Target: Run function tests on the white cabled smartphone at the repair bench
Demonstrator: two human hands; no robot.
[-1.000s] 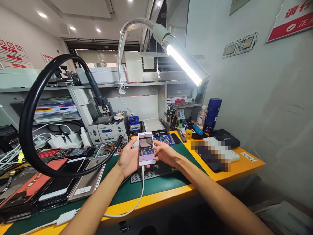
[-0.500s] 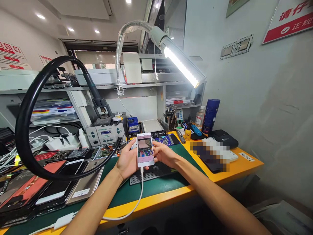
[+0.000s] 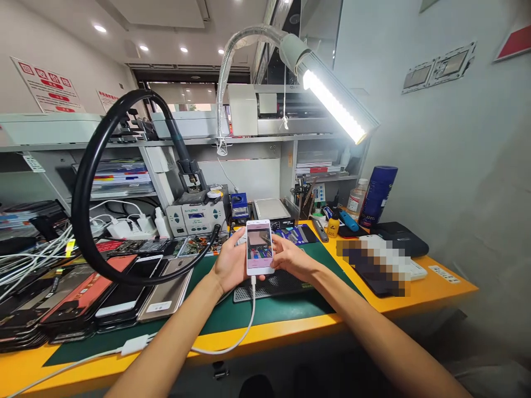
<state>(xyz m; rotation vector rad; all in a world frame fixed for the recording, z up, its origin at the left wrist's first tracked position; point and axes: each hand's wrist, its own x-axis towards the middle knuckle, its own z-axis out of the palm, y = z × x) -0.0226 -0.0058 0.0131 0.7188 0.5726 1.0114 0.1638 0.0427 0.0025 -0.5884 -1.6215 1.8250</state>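
A white smartphone (image 3: 260,247) is held upright above the bench, its lit screen facing me with a camera-like picture of the bench on it. My left hand (image 3: 232,260) is closed around its left edge, fingers partly hidden behind it. At the right edge, my right hand (image 3: 290,257) grips the phone, its thumb by the lower right side of the screen. A white charging cable (image 3: 253,312) is plugged into the phone's bottom and loops down toward the left. Beneath the hands lie a dark perforated pad (image 3: 244,294) and a green mat (image 3: 290,315).
Several phones and phone parts (image 3: 166,290) cover the left side. A black hose (image 3: 78,193) arches up from the hot-air station (image 3: 194,220). A lit lamp (image 3: 336,105) hangs overhead. On the right are a yellow bottle (image 3: 333,228), a blue can (image 3: 379,193) and a partly blurred dark phone (image 3: 360,271).
My view has turned a little to the left, so the bench appears further right. Both hands still hold the phone; the right thumb and fingers have shifted slightly along its edge.
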